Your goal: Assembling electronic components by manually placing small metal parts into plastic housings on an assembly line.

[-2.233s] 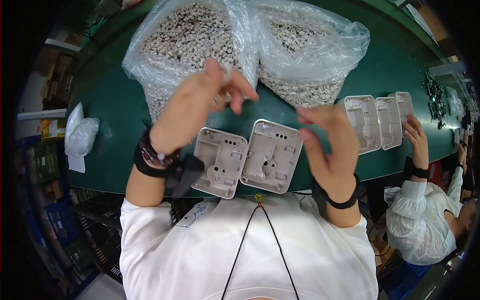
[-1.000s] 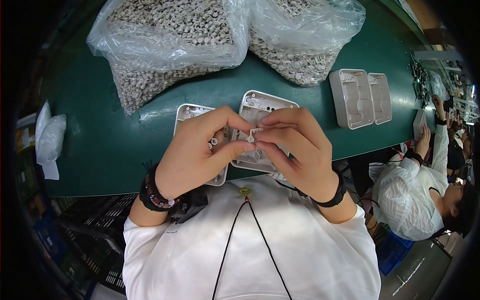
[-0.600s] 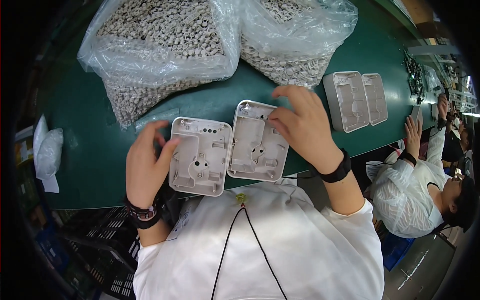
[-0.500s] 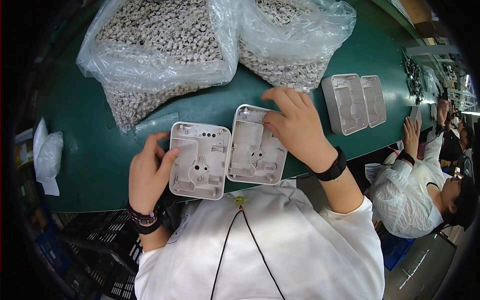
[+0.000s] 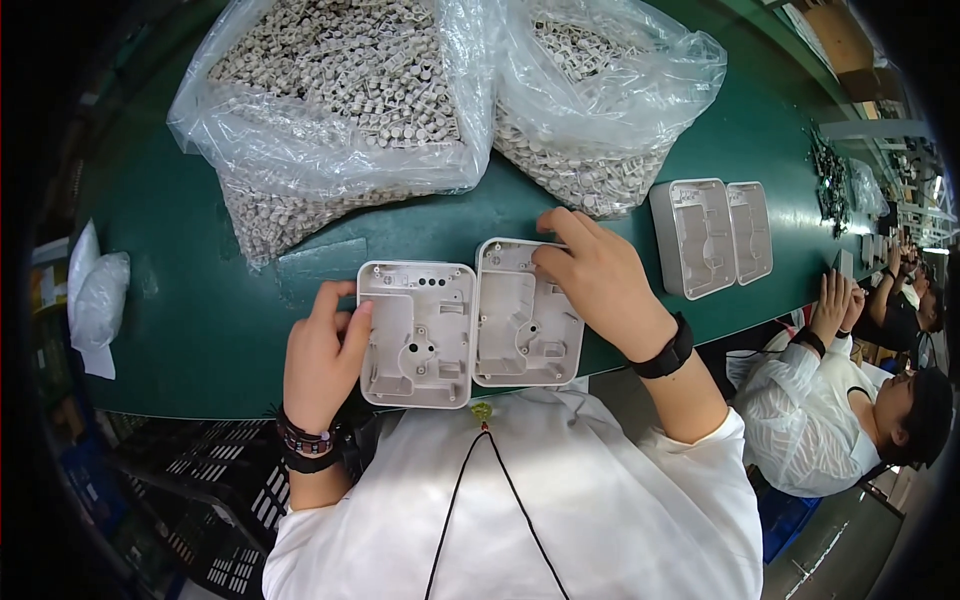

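Observation:
Two shallow, light-grey plastic housings lie side by side at the table's near edge, open side up. My left hand (image 5: 326,352) grips the left housing (image 5: 440,330) by its left wall, thumb over the rim and fingers outside. Three dark round holes show near that housing's top. My right hand (image 5: 608,288) is bent over the top right corner of the right housing (image 5: 505,310). Its thumb is inside and its forefinger beyond the top wall. The hand hides that corner, so any small part under the fingers cannot be seen.
Behind the housings stand a large clear bag (image 5: 330,160) and a smaller clear bag (image 5: 600,130), both full of small grey plastic parts. Two more grey housings (image 5: 690,240) stand to the right. Crumpled plastic (image 5: 100,300) lies far left. A co-worker (image 5: 810,410) sits at the right.
The view has shifted, so most things appear lower and slightly further right. My hands keep about the same places on the two housings. Both of the co-worker's hands now show around a small grey piece.

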`<state>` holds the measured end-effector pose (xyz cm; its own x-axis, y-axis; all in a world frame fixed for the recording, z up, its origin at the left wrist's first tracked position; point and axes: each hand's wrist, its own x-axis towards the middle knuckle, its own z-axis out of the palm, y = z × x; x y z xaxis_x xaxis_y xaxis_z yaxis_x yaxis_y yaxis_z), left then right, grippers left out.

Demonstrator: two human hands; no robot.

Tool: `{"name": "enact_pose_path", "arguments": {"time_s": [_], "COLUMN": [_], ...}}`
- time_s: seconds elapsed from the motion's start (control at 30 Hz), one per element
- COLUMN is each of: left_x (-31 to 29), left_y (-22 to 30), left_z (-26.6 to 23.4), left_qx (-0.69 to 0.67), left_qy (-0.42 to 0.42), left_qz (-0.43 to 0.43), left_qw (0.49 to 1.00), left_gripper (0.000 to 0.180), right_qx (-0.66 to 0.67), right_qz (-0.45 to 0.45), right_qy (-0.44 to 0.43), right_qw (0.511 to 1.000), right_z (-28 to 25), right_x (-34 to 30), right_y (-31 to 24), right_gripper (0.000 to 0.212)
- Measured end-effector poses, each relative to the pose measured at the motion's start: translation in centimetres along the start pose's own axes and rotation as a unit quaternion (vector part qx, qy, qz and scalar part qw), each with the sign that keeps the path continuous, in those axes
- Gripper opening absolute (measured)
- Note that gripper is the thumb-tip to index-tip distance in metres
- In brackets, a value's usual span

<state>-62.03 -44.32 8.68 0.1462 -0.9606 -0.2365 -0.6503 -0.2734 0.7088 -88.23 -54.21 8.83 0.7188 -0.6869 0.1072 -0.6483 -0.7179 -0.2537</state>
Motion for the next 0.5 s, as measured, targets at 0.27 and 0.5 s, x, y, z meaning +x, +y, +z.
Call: {"name": "enact_pose_path", "arguments": {"time_s": [0.27, 0.5], "left_x": [-1.0, -0.4], "left_y": [1.0, 1.0], "left_z": [1.1, -0.1], "left_qx": [-0.051, -0.193], "left_qy": [-0.015, 0.030], "left_qz": [-0.031, 0.014], "left_qw": [0.998, 0.981], "left_gripper": [0.025, 0.036], "right_qx": [0.026, 0.056], "right_qz": [0.004, 0.000], "right_qy": [0.004, -0.020], "right_qw": [1.000, 0.998], "right_z": [-1.0, -2.0], "right_x": [-1.2, -1.2], "right_y": [0.3, 0.8], "right_gripper": [0.010, 0.020]}}
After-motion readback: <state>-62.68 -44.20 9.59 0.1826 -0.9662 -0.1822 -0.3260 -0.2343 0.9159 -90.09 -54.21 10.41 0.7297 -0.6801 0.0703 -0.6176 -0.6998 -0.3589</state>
